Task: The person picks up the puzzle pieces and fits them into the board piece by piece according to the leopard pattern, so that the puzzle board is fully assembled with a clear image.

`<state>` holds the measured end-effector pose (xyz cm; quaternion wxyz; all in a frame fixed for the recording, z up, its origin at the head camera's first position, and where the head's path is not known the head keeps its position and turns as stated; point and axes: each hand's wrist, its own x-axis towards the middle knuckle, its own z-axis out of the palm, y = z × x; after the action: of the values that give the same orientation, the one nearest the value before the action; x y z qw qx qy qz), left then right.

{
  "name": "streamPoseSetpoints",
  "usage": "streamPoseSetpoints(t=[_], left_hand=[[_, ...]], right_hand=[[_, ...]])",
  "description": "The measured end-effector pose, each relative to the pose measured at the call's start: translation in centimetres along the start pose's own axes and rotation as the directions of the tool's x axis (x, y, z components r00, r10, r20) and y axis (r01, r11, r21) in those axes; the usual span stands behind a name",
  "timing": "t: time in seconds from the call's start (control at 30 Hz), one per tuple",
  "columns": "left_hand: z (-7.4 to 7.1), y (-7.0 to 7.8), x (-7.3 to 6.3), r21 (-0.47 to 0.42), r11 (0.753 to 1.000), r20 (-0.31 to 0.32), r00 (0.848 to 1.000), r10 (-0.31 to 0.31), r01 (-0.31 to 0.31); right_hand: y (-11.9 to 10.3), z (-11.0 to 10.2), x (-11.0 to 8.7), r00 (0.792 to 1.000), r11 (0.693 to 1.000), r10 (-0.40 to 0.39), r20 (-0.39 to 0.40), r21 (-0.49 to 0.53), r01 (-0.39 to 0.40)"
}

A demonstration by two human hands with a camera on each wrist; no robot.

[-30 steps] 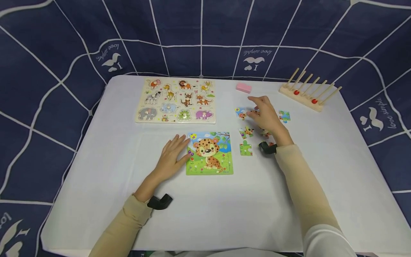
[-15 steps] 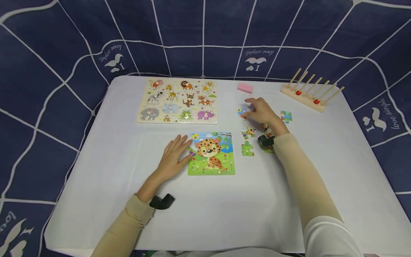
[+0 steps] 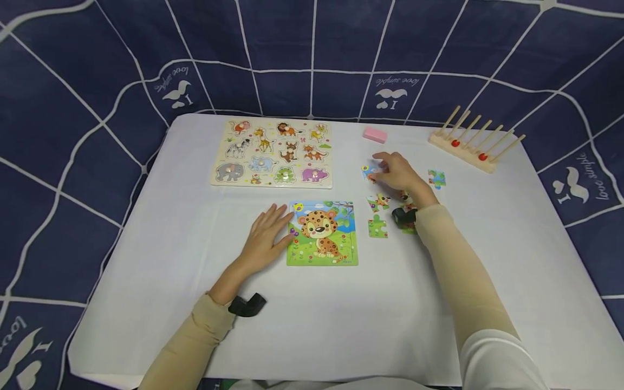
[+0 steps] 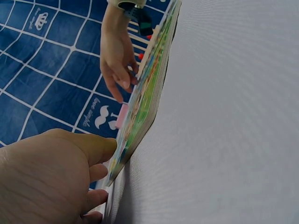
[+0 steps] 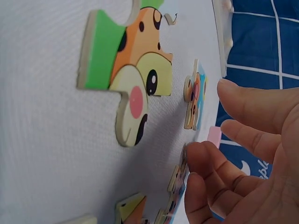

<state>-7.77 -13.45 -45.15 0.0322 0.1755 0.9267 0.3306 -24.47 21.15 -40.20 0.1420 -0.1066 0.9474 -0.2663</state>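
A square leopard puzzle board [image 3: 322, 235] lies with its picture up in the middle of the table. My left hand [image 3: 263, 241] rests at its left edge, fingers extended, thumb touching the rim in the left wrist view. To the right lie several loose jigsaw pieces. My right hand [image 3: 397, 174] is over the upper ones with fingers loosely bent and nothing between them. Its thumb tip is near a blue-and-orange piece [image 5: 196, 98]. A piece with an eye and pink cheek [image 5: 140, 70] lies beside the hand. The right hand and wrist partly hide some pieces in the head view.
An animal peg puzzle [image 3: 273, 154] lies at the back left. Behind the right hand is a pink block [image 3: 375, 135]. A wooden peg rack [image 3: 463, 151] with red beads stands at the back right. Green-blue [image 3: 436, 178] and green [image 3: 377, 227] jigsaw pieces lie nearby.
My right hand has shifted slightly left and toward me over the pieces, and its wrist camera now covers different ones. The left hand stays at the board's edge; the whole head view has drifted slightly.
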Motion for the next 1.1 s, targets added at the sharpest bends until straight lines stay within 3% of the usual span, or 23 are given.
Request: streamPoseSetpoints(t=[0.37, 0.8, 1.1], left_hand=[[-0.03, -0.05, -0.02, 0.027, 1.0, -0.002, 1.0, 0.009, -0.009], [-0.1, -0.02, 0.05, 0.043, 0.999, 0.004, 1.0, 0.022, -0.022], [0.02, -0.09, 0.09, 0.042, 0.999, 0.0, 1.0, 0.018, -0.018]], right_hand=[[0.18, 0.33, 0.39, 0.999, 1.0, 0.029, 0.022, 0.004, -0.029], [0.48, 0.96, 0.42, 1.0, 1.0, 0.026, -0.011, 0.01, -0.026], [0.67, 0.62, 0.82, 0.998, 0.996, 0.06, 0.034, 0.068, -0.062]])
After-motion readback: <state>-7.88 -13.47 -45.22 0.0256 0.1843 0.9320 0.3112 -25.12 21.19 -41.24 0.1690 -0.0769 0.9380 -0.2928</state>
